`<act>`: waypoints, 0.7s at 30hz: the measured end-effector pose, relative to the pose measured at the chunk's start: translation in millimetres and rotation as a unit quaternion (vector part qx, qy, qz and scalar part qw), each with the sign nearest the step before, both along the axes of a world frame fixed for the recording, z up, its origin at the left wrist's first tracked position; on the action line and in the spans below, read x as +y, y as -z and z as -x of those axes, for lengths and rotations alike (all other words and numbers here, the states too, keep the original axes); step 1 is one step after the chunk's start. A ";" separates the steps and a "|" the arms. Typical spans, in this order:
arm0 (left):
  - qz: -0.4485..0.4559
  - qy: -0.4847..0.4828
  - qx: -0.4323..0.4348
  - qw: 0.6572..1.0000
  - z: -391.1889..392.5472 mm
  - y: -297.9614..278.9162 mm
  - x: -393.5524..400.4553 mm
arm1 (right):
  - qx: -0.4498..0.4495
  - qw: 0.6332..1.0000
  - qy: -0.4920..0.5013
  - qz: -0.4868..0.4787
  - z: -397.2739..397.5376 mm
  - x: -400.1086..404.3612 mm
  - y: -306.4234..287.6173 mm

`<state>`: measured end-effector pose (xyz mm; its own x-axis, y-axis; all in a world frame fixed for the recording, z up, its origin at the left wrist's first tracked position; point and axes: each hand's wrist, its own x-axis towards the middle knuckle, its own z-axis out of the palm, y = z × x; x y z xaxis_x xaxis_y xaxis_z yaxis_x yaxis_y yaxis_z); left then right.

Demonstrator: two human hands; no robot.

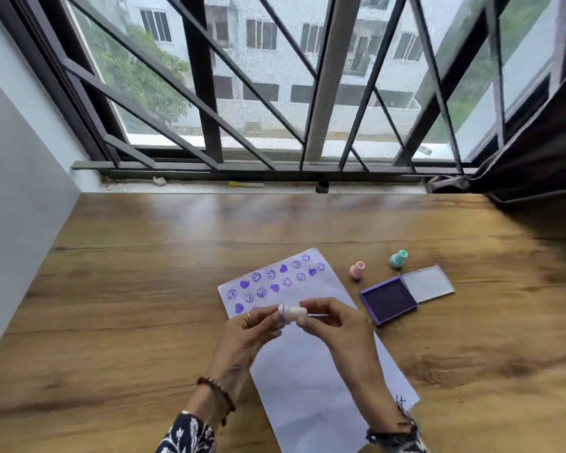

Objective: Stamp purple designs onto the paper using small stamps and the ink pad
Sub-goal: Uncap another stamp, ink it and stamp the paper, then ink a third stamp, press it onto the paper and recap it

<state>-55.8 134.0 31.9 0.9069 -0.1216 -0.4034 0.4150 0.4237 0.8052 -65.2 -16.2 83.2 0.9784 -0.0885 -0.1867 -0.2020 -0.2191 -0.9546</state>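
A white sheet of paper (307,380) lies on the wooden table, its far end covered with purple smiley and heart prints (275,279). Above it, my left hand (252,331) and my right hand (334,325) both grip a small white stamp (291,312) held sideways, its purple-inked face towards the left. An open purple ink pad (389,304) sits to the right of the paper, its clear lid (428,283) folded back. A pink stamp (356,270) and a teal stamp (398,259) stand beyond the pad.
The wooden table (128,322) runs to a window sill with dark metal bars (203,93). On the sill lie a yellow-tipped stick (244,184) and a small dark cup (322,186). A dark curtain (536,158) hangs at the right; a white wall is at the left.
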 end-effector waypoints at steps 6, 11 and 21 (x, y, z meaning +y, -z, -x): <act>-0.025 0.030 -0.047 0.998 -10.3 -7.4 -15.1 | 0.021 0.995 0.051 -0.082 1.1 -15.5 1.2; -0.087 0.088 -0.106 0.987 -25.7 -12.5 -39.9 | 0.089 0.979 0.081 -0.166 -3.2 -44.9 8.4; -0.534 0.186 -0.319 0.761 -71.2 22.5 -97.7 | -0.031 0.926 0.141 0.348 -85.8 -103.5 16.7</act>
<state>15.4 36.2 9.4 0.9427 -0.3292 0.0548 -0.2725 -0.6645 0.6959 20.6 -119.7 66.4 0.9054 -0.4191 0.0680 -0.2935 -0.7335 -0.6131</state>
